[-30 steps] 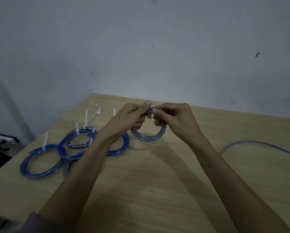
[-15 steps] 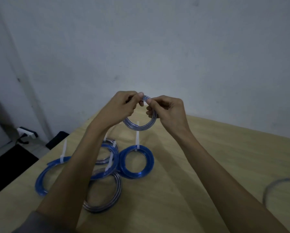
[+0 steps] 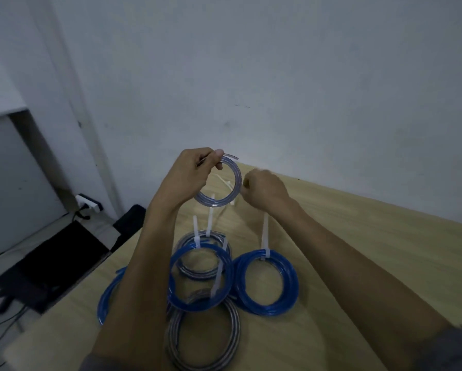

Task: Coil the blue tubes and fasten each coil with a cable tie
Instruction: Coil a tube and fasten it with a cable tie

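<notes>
My left hand (image 3: 189, 172) pinches the top of a small pale blue tube coil (image 3: 214, 203) and holds it upright above the wooden table (image 3: 358, 250); one tube end sticks out past my thumb. My right hand (image 3: 267, 191), blurred with curled fingers, is right beside the coil's right edge; whether it grips anything is hidden. Loose white cable ties (image 3: 222, 181) lie on the table behind the coil. Below my arms lie tied coils: two bright blue ones (image 3: 290, 285) (image 3: 200, 304), each with a white tie, and a pale one (image 3: 235, 340).
Another blue coil (image 3: 104, 303) lies partly hidden under my left forearm near the table's left edge. On the floor to the left are a power strip (image 3: 89, 206) and a dark mat (image 3: 50, 263). A white wall stands close behind the table.
My right hand has left the top of the coil and moved to its right side; the left hand alone holds it. The view has shifted left and closer to the tied coils.
</notes>
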A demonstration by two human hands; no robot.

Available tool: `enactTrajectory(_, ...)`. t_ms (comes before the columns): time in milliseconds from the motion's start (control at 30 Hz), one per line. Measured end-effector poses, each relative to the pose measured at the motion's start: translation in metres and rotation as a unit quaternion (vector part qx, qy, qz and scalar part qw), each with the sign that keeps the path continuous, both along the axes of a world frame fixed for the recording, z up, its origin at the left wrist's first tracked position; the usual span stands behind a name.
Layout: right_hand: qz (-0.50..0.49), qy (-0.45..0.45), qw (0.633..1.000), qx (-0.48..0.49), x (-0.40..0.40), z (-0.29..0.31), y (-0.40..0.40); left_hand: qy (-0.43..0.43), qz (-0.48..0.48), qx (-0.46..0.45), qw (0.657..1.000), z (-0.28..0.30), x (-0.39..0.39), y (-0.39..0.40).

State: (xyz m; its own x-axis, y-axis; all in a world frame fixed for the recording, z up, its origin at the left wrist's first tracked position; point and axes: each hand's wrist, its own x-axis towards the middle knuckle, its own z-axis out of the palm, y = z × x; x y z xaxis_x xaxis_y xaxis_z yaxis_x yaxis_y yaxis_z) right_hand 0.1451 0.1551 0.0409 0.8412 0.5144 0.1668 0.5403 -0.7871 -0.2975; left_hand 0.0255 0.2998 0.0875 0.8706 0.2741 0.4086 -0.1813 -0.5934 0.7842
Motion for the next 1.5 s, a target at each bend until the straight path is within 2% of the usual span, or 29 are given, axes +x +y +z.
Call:
enactTrajectory(100, -0.007, -0.010, 0.994, -0.110, -0.002, -0.005, 0.018, -0.007, 0.007, -0.018, 1.000, -0.002, -0.001, 0.007)
enactTrajectory(300, -0.021, 0.024, 0.992, -0.122, -0.002, -0.009, 0.025, -0.017, -0.006, -0.069, 0.997, -0.001, -0.002, 0.004)
enactTrajectory(433, -0.051, 0.015, 0.991, -0.122, -0.003, 0.001, 0.017, -0.028, -0.004, -0.073, 0.997, 0.001, 0.001, -0.006)
enactTrajectory(633, -0.090, -0.024, 0.996, -0.001, -0.011, 0.041, -0.040, -0.080, 0.021, -0.086, 0.993, 0.000, 0.012, -0.044)
enactTrajectory(900, -0.145, 0.006, 0.973, 0.182, -0.052, 0.081, -0.180, -0.101, 0.060, -0.162, 0.980, -0.011, 0.038, -0.132)
enactTrajectory(1033, -0.140, 0.007, 0.967, 0.214, -0.084, 0.083, -0.227, -0.094, 0.100, -0.206, 0.969, -0.012, 0.050, -0.182)
enactTrajectory(1200, -0.157, 0.047, 0.964, 0.208, -0.101, 0.067, -0.262, -0.080, 0.099, -0.253, 0.959, -0.016, 0.061, -0.234)
enactTrajectory(1333, -0.178, 0.082, 0.960, 0.201, -0.104, 0.051, -0.281, -0.094, 0.080, -0.236, 0.964, -0.014, 0.060, -0.253)
enactTrajectory(1500, -0.182, 0.059, 0.934, 0.303, -0.098, 0.051, -0.287, -0.057, 0.013, -0.185, 0.981, -0.020, 0.051, -0.282)
